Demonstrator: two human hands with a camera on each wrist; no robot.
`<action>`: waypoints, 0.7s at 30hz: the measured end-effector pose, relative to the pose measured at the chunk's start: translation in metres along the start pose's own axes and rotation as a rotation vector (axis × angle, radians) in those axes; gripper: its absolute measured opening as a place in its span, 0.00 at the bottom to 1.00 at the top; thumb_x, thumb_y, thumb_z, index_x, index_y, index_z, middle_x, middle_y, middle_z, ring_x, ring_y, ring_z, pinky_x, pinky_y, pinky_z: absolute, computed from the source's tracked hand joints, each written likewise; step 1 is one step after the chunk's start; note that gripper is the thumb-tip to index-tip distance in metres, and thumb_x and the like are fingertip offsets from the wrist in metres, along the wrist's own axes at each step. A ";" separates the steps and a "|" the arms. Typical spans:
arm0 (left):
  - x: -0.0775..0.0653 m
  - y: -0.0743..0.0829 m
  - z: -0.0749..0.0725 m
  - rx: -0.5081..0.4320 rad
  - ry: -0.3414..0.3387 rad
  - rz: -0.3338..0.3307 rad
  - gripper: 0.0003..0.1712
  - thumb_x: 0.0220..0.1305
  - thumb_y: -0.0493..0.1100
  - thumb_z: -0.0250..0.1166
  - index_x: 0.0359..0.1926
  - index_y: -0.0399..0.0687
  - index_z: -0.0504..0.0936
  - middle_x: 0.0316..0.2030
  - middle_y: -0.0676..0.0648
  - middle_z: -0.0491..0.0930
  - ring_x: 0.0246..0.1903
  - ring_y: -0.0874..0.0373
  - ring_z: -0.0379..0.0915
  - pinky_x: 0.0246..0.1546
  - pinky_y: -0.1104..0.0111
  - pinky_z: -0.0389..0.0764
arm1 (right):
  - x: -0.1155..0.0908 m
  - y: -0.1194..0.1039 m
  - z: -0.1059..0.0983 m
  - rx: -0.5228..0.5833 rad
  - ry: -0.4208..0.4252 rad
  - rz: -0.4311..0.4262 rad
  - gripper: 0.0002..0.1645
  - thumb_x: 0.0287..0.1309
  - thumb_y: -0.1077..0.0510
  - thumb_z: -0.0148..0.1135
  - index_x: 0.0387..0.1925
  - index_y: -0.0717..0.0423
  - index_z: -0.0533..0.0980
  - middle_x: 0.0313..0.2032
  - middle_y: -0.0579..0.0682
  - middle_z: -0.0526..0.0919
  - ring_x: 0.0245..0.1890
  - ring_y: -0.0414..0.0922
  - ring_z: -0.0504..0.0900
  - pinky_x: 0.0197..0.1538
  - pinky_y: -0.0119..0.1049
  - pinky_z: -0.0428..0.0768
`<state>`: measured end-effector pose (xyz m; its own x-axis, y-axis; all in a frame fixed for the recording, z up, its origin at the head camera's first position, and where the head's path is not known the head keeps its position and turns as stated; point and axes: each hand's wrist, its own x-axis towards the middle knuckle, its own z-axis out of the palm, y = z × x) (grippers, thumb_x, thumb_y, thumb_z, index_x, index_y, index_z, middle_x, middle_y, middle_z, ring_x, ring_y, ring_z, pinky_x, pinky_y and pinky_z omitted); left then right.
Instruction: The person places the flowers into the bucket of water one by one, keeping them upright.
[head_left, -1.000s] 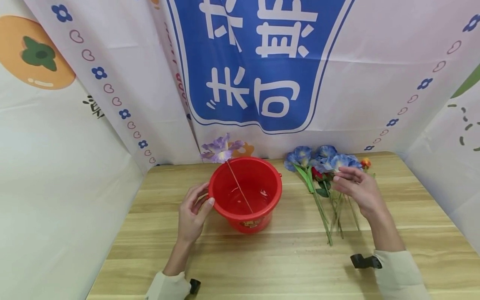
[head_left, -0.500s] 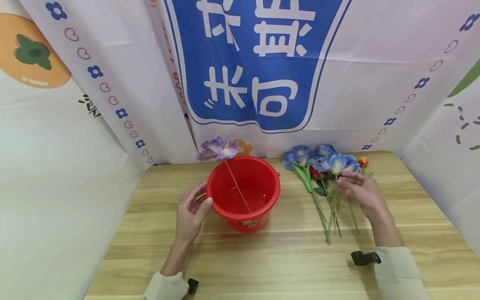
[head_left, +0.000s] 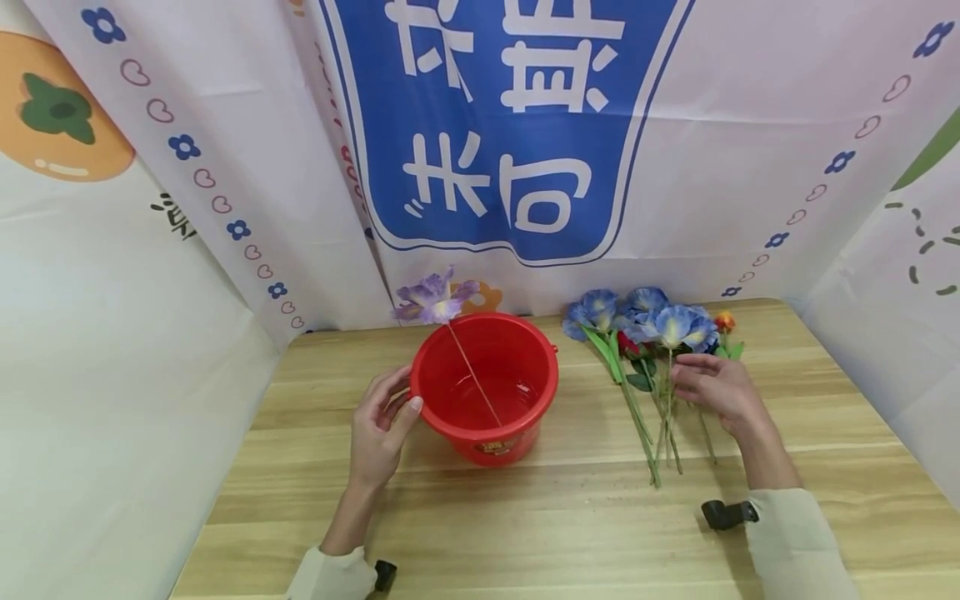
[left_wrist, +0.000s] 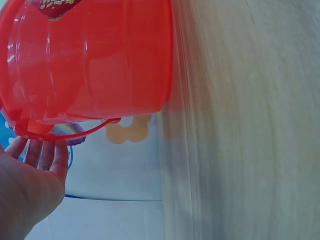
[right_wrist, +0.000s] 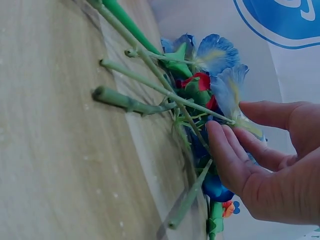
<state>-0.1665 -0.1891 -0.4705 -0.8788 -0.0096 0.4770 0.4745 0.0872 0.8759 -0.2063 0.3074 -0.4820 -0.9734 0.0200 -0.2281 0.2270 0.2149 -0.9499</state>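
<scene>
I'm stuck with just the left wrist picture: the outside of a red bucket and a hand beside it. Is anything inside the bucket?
Observer: Yes. In the head view, a single purple flower leans in the red bucket, its bloom sticking out past the rim.

Visitor: Ooh, pretty! And what is the other hand up to?

Observer: The right hand has its thumb and fingers parted on either side of a stem, close below a blue bloom. I can't tell how firmly they touch it, if at all.

Visitor: So are the others all blue?

Observer: No, the right wrist view shows a red flower tucked in among the blue ones.
</scene>
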 end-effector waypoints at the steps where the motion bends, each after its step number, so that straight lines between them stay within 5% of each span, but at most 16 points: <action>1: 0.000 0.000 0.000 -0.002 0.002 0.000 0.27 0.69 0.24 0.65 0.68 0.28 0.77 0.63 0.33 0.76 0.61 0.60 0.80 0.64 0.73 0.84 | 0.001 0.001 0.000 -0.007 -0.006 0.000 0.38 0.79 0.58 0.60 0.78 0.74 0.59 0.63 0.62 0.80 0.46 0.31 0.88 0.60 0.37 0.90; 4: 0.000 0.001 0.000 -0.009 0.009 0.002 0.27 0.69 0.24 0.65 0.68 0.29 0.78 0.63 0.31 0.76 0.61 0.60 0.80 0.63 0.74 0.84 | 0.002 0.002 0.001 -0.021 -0.019 0.000 0.38 0.79 0.58 0.59 0.78 0.74 0.59 0.70 0.73 0.72 0.46 0.31 0.88 0.59 0.38 0.90; 9: 0.000 0.001 0.000 -0.013 0.010 0.007 0.27 0.69 0.23 0.65 0.68 0.29 0.78 0.63 0.30 0.75 0.60 0.59 0.80 0.63 0.75 0.84 | 0.002 0.001 0.001 -0.005 -0.030 0.004 0.38 0.78 0.59 0.60 0.78 0.74 0.59 0.71 0.74 0.70 0.47 0.32 0.88 0.59 0.38 0.90; 15: 0.000 0.000 0.000 -0.010 0.007 0.015 0.27 0.69 0.23 0.64 0.68 0.29 0.78 0.63 0.30 0.76 0.60 0.59 0.80 0.63 0.74 0.84 | -0.001 -0.004 0.001 0.070 -0.030 0.014 0.40 0.75 0.61 0.65 0.78 0.73 0.60 0.52 0.46 0.87 0.47 0.34 0.90 0.55 0.35 0.91; 21: -0.001 -0.001 0.000 -0.007 0.004 0.006 0.27 0.69 0.24 0.65 0.68 0.30 0.78 0.63 0.32 0.76 0.61 0.59 0.80 0.63 0.74 0.84 | -0.004 -0.010 0.003 0.118 0.004 0.004 0.41 0.71 0.64 0.69 0.77 0.72 0.61 0.40 0.29 0.88 0.45 0.35 0.91 0.52 0.32 0.92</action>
<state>-0.1662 -0.1895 -0.4713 -0.8758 -0.0130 0.4825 0.4800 0.0806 0.8735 -0.2048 0.3026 -0.4719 -0.9725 0.0246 -0.2314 0.2327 0.0985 -0.9675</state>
